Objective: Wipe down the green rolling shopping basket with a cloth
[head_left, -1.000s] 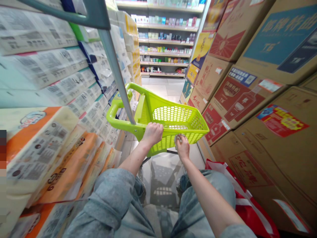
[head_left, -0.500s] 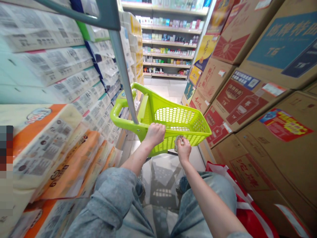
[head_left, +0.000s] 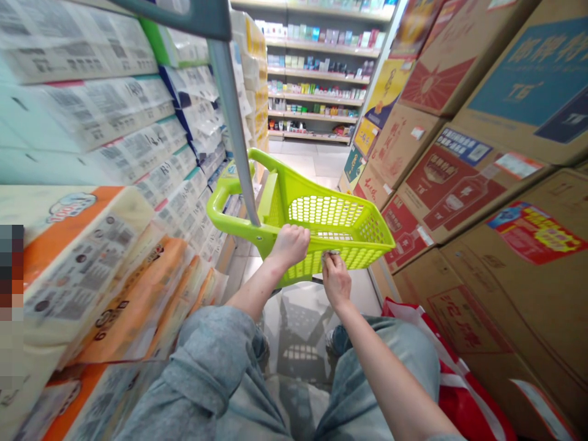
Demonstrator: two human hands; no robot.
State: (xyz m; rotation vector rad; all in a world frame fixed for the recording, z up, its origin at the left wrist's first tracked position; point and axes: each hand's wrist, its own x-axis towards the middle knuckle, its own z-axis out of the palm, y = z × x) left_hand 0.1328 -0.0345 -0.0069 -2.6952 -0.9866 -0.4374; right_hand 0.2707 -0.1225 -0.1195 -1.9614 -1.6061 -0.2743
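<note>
A lime-green plastic shopping cart basket (head_left: 321, 250) with perforated walls stands before my knees, tilted a little down to the right. My left hand (head_left: 290, 244) is closed over its near rim, close to the grey metal pole (head_left: 236, 122). Lower on the near side, my right hand (head_left: 337, 277) pinches a crumpled, greyish cloth (head_left: 331, 253) and presses it against the perforated wall. Most of the cloth is hidden behind the fingers. A dark grey handle (head_left: 197, 21) tops the pole.
Stacked cardboard cartons (head_left: 496, 294) line the right side. Packs of tissue paper (head_left: 101, 275) are piled on the left. A red bag (head_left: 463, 392) lies by my right knee. Shelves of small goods (head_left: 316, 76) stand beyond the tiled floor (head_left: 305, 318).
My right hand has turned and shifted slightly left and up along the basket wall, so less of the cloth shows. My left hand keeps its grip on the rim.
</note>
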